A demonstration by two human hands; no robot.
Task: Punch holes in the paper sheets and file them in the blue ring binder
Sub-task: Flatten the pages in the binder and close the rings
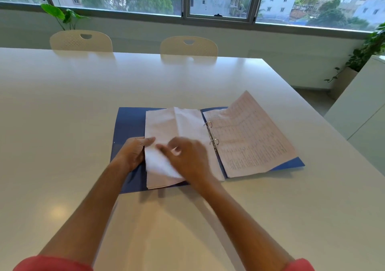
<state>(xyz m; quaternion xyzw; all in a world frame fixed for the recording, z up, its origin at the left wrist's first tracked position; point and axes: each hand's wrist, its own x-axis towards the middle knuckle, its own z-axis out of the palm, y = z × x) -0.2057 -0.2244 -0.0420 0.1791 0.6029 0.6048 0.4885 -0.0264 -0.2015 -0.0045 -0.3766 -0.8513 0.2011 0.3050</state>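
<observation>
You had the blue ring binder [129,124] lying open on the table [62,104], your left hand [133,152] pinching the paper sheets [173,129] at their left edge, your right hand [187,156] resting loosely curled, blurred, on top. They looked light, floppy, crease-prone; better held by the edges.

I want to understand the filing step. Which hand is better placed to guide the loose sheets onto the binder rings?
Probably the right hand: it lies on the loose sheets nearest the metal rings. The left hand grips their outer edge, farther away, and can steady them.
</observation>
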